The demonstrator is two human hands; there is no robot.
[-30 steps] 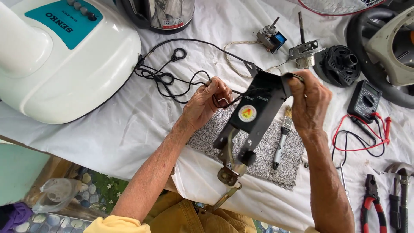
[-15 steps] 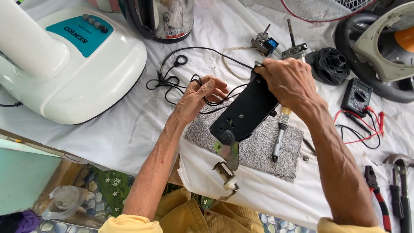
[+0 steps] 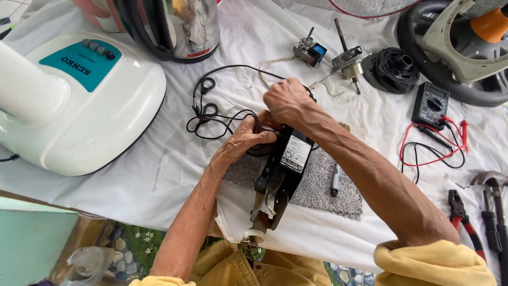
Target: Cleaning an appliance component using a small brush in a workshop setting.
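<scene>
A long black appliance body (image 3: 283,169) with a pale label on its upper face lies at the middle of the frame, slanting from the centre down toward the lower edge, where its whitish end piece hangs just past the counter (image 3: 174,175) edge. It rests on a grey mat (image 3: 323,185) spread over the white cloth. The left hand (image 3: 246,139) is curled closed against the upper left side of the black body, fingers wrapped on its edge. The right hand (image 3: 286,100) is closed in a fist over the top end of the body; what its fingers pinch is hidden. A thin black cord (image 3: 211,114) loops away to the upper left of the hands. A pen-like tool (image 3: 335,180) lies on the mat just right of the body. At the left of the frame stands a big white fan base (image 3: 79,106) with a teal panel; a steel kettle (image 3: 180,26) sits at the top. Small motors (image 3: 328,53) lie at the upper centre, a black multimeter (image 3: 429,105) with red leads at the right, and pliers (image 3: 463,220) at the lower right.
</scene>
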